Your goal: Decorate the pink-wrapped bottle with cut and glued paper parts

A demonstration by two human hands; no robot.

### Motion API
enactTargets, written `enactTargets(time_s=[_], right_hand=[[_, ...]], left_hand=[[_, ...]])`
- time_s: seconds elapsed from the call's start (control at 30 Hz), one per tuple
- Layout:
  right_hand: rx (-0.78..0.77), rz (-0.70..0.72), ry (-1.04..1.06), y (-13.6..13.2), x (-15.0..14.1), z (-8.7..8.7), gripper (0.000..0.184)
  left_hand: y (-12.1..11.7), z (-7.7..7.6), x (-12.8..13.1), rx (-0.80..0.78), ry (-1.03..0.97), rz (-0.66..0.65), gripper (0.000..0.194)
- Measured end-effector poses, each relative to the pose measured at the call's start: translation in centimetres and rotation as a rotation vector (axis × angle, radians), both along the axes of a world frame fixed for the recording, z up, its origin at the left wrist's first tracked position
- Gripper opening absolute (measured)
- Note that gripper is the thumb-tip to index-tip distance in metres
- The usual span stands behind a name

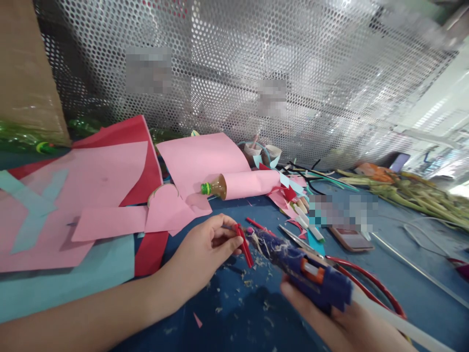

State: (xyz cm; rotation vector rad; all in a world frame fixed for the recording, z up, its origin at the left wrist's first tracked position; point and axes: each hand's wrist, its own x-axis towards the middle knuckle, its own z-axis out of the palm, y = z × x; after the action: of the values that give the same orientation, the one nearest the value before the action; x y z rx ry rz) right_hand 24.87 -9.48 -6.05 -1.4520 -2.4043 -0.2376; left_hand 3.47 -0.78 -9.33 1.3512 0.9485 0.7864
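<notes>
Your left hand (216, 242): fingers pinching a red strip (246, 250) over the table (227, 313) | your right hand (351, 330): fingers gripping the blue glue gun (284, 255), nozzle just beside the strip | pink-wrapped bottle (251, 186) lying beyond.

Room opens over the near tabletop (234, 318); scissors (351, 264) obstruct beyond the glue gun (289, 259).
</notes>
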Motion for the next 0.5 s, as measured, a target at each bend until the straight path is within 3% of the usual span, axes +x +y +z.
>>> enactTargets(time_s=[0.3,0.5], right_hand=[[0.089,-0.069,0.028,-0.3,-0.4,-1.4,0.024],[0.103,-0.05,0.029,-0.5,-0.4,-1.0,0.022]], left_hand=[[0.0,-0.2,0.1,0.013,-0.03,-0.011,0.009],[0.1,-0.3,0.1,0.005,-0.041,0.017,0.01]])
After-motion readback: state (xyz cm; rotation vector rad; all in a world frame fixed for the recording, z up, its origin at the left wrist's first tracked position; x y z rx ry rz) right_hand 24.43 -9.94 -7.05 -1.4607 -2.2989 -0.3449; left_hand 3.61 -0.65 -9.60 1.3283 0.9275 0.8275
